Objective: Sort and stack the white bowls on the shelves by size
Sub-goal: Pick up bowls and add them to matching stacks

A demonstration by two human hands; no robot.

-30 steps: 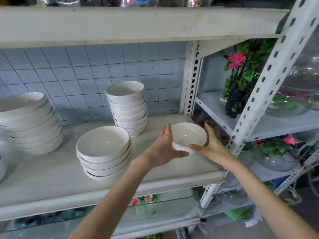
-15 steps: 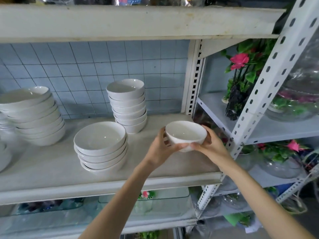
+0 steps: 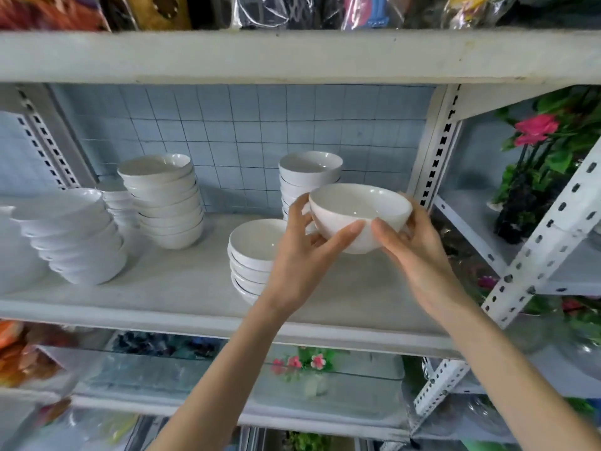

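Over shelf point(image 3: 182, 284), white bowl point(image 3: 357, 213) gripped by left hand point(image 3: 299, 258) and right hand point(image 3: 419, 255) fingers point(image 3: 385, 231), tall stack point(image 3: 309, 169) behind, shallow stack point(image 3: 253, 249) beside

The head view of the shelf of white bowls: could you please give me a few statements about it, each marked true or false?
1. The left hand and the right hand both grip one deep round white bowl, lifted off the grey shelf board. True.
2. That bowl is held upside down. False: its opening faces up.
3. The stack of wide shallow white bowls stands in front of the tall stack of deep white bowls. True.
4. The pink artificial flower stands on the same board as the bowls. False: it is in the rack to the right.
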